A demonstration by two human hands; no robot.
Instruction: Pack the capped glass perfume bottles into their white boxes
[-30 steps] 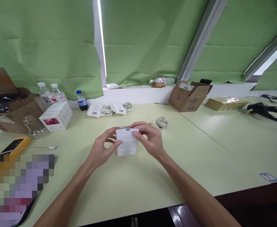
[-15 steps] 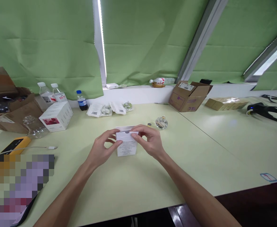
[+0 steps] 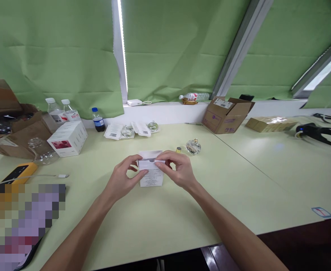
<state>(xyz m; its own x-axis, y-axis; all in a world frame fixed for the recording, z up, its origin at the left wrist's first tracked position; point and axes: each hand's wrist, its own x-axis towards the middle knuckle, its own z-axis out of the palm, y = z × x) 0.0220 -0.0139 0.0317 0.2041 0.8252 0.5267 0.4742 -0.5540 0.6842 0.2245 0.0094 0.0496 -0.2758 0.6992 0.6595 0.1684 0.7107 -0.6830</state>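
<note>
A small white printed carton [image 3: 151, 177] stands upright on the table, its top flap [image 3: 150, 154] raised at the back. My left hand [image 3: 123, 176] grips its left side, thumb on the front face and fingers behind the upper edge. At the upper right corner, my right hand [image 3: 179, 169] pinches the carton's rim near the notch, thumb in front. What the carton holds inside is hidden. Just behind my right hand lie a small yellow cap [image 3: 178, 150] and a round glass bottle [image 3: 193, 146] with a gold-coloured neck.
White packs with round glass bottles [image 3: 127, 131] lie at the back. A white box [image 3: 68, 139], clear plastic jar [image 3: 41, 151] and blue-capped bottle [image 3: 98, 119] stand left. A cardboard box [image 3: 226, 114] is at back right. A yellow device [image 3: 18, 174] with cable lies left.
The carton's top flap now stands higher and more open behind the rim. My right thumb has shifted slightly down and left; both hands stay on the carton.
</note>
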